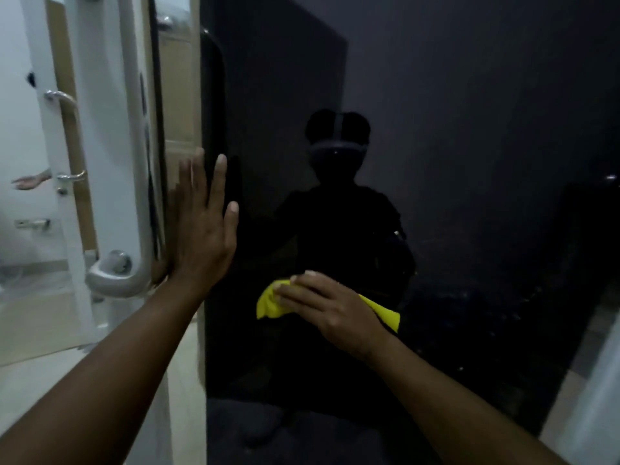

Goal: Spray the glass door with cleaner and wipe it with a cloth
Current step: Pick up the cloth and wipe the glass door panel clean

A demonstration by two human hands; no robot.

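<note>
- Pale, glossy floor tiles (33,380) are seen at lower left, beneath a white-painted door frame (100,95); a second white door with a curved metal lever handle (72,177) is seen further back on the left.
- Most of the view is filled by the glass door (469,162), a large, flat, very dark pane with a smooth, mirror-like surface.
- A dim reflection of a person (339,213) wearing a head-mounted device is carried in the middle of the pane; details of it are lost in the dark.
- Fine pale specks are scattered over the lower right part of the glass.
- A long white tubular pull handle (136,182) is fixed along the door's left edge, bent at its lower end into a rounded corner and joined there by a round, shiny metal fitting (117,261).
- The left hand (201,229) is laid flat against the left edge of the glass, just beside the pull handle, with fingers straight, pointing upward and held close together; nothing is held in it.
- The yellow cloth (268,303), soft, bunched and folded, is pressed onto the lower middle of the pane, over the reflected figure.
- The cloth is covered and gripped by the right hand (328,307), its fingers bent over the bunched fabric, whose bright corners stick out to the left and right of the hand.
</note>
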